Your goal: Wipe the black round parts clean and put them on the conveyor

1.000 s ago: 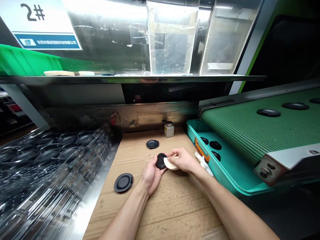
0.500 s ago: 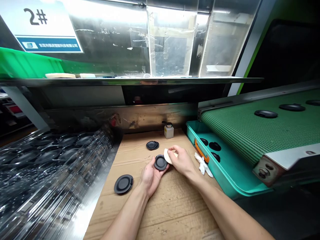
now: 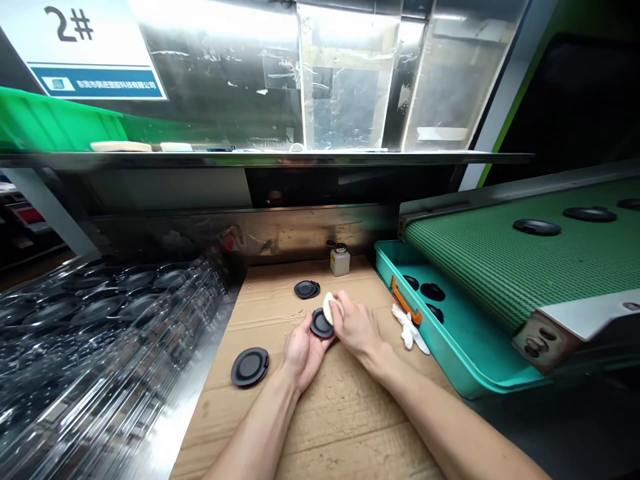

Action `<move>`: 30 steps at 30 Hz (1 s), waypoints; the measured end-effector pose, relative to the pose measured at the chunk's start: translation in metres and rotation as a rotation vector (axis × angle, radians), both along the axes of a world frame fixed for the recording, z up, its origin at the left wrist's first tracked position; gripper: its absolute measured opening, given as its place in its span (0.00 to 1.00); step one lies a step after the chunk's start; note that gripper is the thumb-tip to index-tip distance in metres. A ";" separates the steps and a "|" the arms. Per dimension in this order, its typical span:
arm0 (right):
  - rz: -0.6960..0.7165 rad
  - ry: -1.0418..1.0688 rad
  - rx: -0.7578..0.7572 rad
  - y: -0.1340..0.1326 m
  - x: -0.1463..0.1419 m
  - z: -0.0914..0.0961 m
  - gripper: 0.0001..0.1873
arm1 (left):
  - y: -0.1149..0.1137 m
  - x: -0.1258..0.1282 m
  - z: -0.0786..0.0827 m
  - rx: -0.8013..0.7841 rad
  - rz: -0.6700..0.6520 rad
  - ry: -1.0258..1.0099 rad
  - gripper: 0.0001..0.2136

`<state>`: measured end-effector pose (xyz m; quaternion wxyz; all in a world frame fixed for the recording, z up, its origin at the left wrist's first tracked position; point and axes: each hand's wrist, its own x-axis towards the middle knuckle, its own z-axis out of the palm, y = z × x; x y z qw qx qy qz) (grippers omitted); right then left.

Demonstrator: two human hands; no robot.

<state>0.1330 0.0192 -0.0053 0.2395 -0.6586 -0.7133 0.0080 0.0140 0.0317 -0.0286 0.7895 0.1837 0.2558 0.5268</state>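
The black disc (image 3: 321, 324) lies in the grip of the left hand (image 3: 301, 353), which holds it above the cardboard-covered worktop (image 3: 350, 427). The right hand's (image 3: 357, 327) grip is closed on a white pad (image 3: 328, 307), at the disc's edge.

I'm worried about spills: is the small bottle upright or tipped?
Upright: the small bottle stands on the cardboard, its top uppermost and its pale body below.
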 end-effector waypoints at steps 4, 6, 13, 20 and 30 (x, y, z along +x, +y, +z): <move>0.055 0.010 -0.059 -0.008 -0.011 -0.003 0.17 | 0.001 -0.001 0.000 -0.007 -0.017 -0.031 0.16; -0.041 0.045 -0.108 -0.010 -0.017 -0.004 0.19 | 0.000 0.000 0.000 0.031 0.001 -0.054 0.16; -0.122 0.116 -0.140 -0.006 -0.015 -0.002 0.23 | -0.005 0.003 0.003 0.059 -0.018 -0.047 0.16; 0.024 0.025 -0.074 -0.006 -0.010 -0.004 0.22 | -0.001 0.001 0.003 0.015 -0.005 -0.026 0.17; -0.211 0.071 -0.136 0.022 0.038 -0.014 0.24 | 0.002 -0.011 0.009 -0.049 -0.012 -0.071 0.19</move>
